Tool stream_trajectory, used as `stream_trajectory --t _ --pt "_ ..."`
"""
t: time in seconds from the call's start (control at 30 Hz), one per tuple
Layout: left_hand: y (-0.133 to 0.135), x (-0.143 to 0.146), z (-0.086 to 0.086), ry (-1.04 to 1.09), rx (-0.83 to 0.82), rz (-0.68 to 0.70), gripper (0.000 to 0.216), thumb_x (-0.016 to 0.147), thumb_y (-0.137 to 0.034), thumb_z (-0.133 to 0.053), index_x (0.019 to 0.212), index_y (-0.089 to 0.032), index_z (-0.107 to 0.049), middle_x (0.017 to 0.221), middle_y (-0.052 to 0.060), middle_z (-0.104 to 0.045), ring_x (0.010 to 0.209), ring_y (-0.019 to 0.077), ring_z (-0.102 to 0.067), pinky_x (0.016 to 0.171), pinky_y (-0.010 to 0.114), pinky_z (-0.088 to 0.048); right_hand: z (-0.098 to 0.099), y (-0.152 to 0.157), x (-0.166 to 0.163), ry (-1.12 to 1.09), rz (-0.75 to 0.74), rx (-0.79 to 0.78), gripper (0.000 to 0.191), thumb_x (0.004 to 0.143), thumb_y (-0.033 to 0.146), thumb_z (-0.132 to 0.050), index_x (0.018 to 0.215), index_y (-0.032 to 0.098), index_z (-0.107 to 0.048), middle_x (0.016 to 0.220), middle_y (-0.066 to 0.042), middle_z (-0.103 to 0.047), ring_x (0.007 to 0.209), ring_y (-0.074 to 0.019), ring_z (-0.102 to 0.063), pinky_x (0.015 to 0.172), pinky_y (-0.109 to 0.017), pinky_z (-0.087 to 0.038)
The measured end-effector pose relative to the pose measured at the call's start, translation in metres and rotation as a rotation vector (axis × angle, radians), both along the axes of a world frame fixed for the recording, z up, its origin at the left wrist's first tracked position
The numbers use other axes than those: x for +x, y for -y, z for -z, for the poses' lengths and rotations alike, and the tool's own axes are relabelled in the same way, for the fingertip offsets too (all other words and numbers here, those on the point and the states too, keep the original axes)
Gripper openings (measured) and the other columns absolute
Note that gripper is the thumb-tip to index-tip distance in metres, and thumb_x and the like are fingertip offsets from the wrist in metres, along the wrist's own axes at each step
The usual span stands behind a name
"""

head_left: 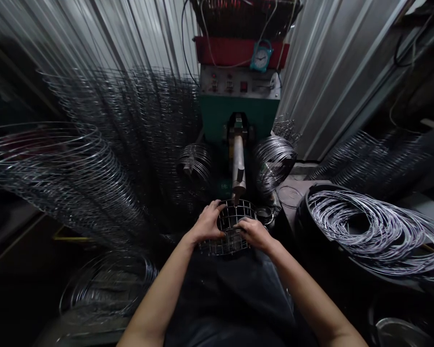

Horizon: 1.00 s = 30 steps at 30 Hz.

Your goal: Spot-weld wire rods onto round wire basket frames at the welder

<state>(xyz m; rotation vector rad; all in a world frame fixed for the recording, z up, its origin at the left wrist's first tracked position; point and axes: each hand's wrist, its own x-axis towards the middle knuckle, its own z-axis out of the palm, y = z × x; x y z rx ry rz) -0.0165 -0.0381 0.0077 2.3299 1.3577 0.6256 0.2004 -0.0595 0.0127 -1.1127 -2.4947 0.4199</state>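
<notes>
A round wire basket (231,248) of crossed metal wires sits close in front of my body, under the tip of the machine's arm (238,166). My left hand (208,224) curves around its left side, thumb toward the near part and fingers at the far rim. At the right, my right hand (253,232) has its fingers bent and pressed together on the basket's wires. Whether a loose piece of wire is also pinched there is too small to tell. The machine's tip meets or nearly meets the basket's far rim.
A green machine (220,115) with a control panel stands ahead, a blue clock (261,57) hanging on it. Wire ring bundles (195,161) flank its arm. Tall stacks of wire frames (104,178) rise at left. A black tub (304,217) holds wire rings (332,212) at right.
</notes>
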Motion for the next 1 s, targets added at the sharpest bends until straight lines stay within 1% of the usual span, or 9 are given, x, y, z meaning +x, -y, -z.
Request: stream_trajectory --t 0.1,0.27,0.37,0.5,0.67,0.77,0.87,0.93,1.0 --pt "-0.003 0.000 0.003 0.033 0.013 0.030 0.090 0.049 -0.029 -0.079 0.129 -0.021 -0.041 0.139 0.014 -0.035 0.130 0.0330 -0.032 0.107 0.048 -0.031 0.001 0.000 -0.001 -0.001 0.029 0.009 0.018 0.084 0.015 -0.057 0.098 0.020 -0.065 0.095 -0.005 -0.065 0.084 -0.0149 -0.063 0.073 -0.022 -0.048" --pt "-0.001 0.003 0.005 0.008 -0.005 -0.028 0.092 0.049 -0.032 -0.079 0.131 -0.019 -0.039 0.141 0.017 -0.031 0.132 0.0350 -0.029 0.107 0.050 -0.029 0.009 0.006 -0.001 0.016 0.120 0.005 0.023 0.083 0.014 -0.058 0.105 0.022 -0.065 0.102 -0.005 -0.066 0.089 -0.0161 -0.064 0.077 -0.023 -0.048" --pt "-0.007 0.005 0.002 -0.015 -0.024 -0.091 0.092 0.050 -0.030 -0.079 0.131 -0.016 -0.038 0.142 0.018 -0.029 0.134 0.0354 -0.026 0.108 0.050 -0.027 0.010 -0.002 -0.005 0.016 0.168 0.006 0.027 0.084 0.013 -0.056 0.107 0.023 -0.064 0.103 -0.006 -0.065 0.092 -0.0171 -0.063 0.079 -0.024 -0.048" --pt "-0.020 0.006 -0.003 -0.009 -0.046 -0.134 0.091 0.048 -0.030 -0.080 0.130 -0.020 -0.040 0.141 0.015 -0.033 0.132 0.0349 -0.029 0.107 0.049 -0.030 0.005 -0.016 -0.011 -0.018 0.220 0.009 0.024 0.085 0.013 -0.055 0.104 0.024 -0.065 0.105 -0.005 -0.064 0.091 -0.0163 -0.063 0.079 -0.024 -0.048" --pt "-0.024 0.006 -0.003 0.004 -0.011 -0.133 0.091 0.047 -0.031 -0.080 0.128 -0.020 -0.042 0.140 0.014 -0.034 0.131 0.0330 -0.031 0.107 0.045 -0.032 0.010 0.002 0.000 -0.335 0.371 0.010 0.029 0.082 0.028 -0.060 0.110 0.021 -0.059 0.108 -0.008 -0.058 0.094 -0.0182 -0.059 0.081 -0.027 -0.048" --pt "-0.029 0.006 0.000 -0.016 -0.005 -0.163 0.091 0.048 -0.030 -0.080 0.129 -0.020 -0.041 0.142 0.014 -0.032 0.133 0.0336 -0.029 0.108 0.046 -0.030 0.030 0.027 0.016 -0.577 0.496 -0.206 0.027 0.082 0.036 -0.053 0.102 0.018 -0.057 0.096 -0.007 -0.060 0.089 -0.0189 -0.058 0.078 -0.030 -0.048" --pt "-0.040 0.006 0.001 -0.022 -0.026 -0.209 0.090 0.049 -0.032 -0.080 0.129 -0.017 -0.042 0.141 0.015 -0.032 0.133 0.0338 -0.029 0.108 0.044 -0.030 0.058 0.049 0.034 -0.773 0.635 -0.610 0.026 0.081 0.038 -0.046 0.093 0.018 -0.058 0.072 -0.002 -0.057 0.064 -0.0149 -0.055 0.055 -0.025 -0.046" --pt "-0.048 0.007 -0.001 -0.022 -0.049 -0.229 0.090 0.049 -0.033 -0.079 0.129 -0.016 -0.043 0.141 0.015 -0.032 0.132 0.0332 -0.030 0.108 0.042 -0.031 0.074 0.061 0.046 -0.948 0.720 -0.821 0.027 0.077 0.036 -0.050 0.094 0.017 -0.058 0.063 0.001 -0.052 0.054 -0.0127 -0.050 0.045 -0.021 -0.039" --pt "-0.054 0.009 -0.004 -0.033 -0.065 -0.229 0.091 0.049 -0.036 -0.080 0.129 -0.015 -0.042 0.141 0.016 -0.032 0.132 0.0329 -0.031 0.108 0.041 -0.032 0.084 0.071 0.057 -1.129 0.782 -0.956 0.026 0.070 0.032 -0.056 0.090 0.017 -0.061 0.060 0.001 -0.050 0.051 -0.0123 -0.048 0.042 -0.020 -0.036"
